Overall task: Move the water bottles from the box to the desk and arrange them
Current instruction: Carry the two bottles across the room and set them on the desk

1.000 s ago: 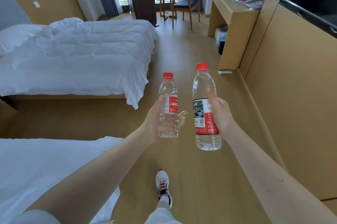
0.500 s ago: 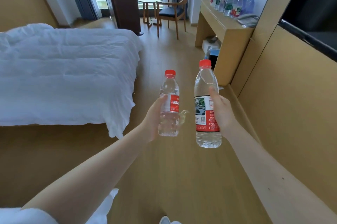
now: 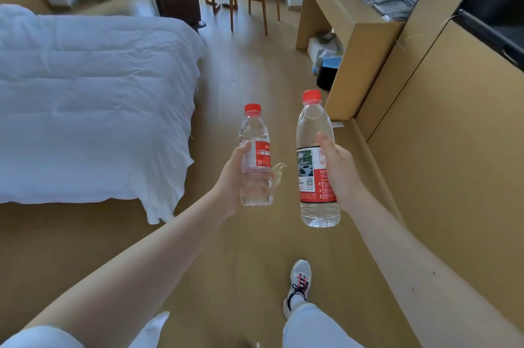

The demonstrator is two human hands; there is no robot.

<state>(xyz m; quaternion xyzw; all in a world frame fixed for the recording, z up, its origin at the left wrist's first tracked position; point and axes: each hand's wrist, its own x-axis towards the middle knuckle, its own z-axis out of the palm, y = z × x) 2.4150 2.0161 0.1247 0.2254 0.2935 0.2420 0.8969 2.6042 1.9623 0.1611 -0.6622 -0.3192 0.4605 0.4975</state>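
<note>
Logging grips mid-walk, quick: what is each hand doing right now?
Left hand: closed round the small bottle, held upright.
Right hand: closed round the tall bottle, held upright.

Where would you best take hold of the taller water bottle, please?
Round the middle, over the label, from its right side, as the right hand grips it. The taller bottle is near upright, and that straight, round section suits a wrapped grip; above, the shoulder tapers to the red cap.
</note>
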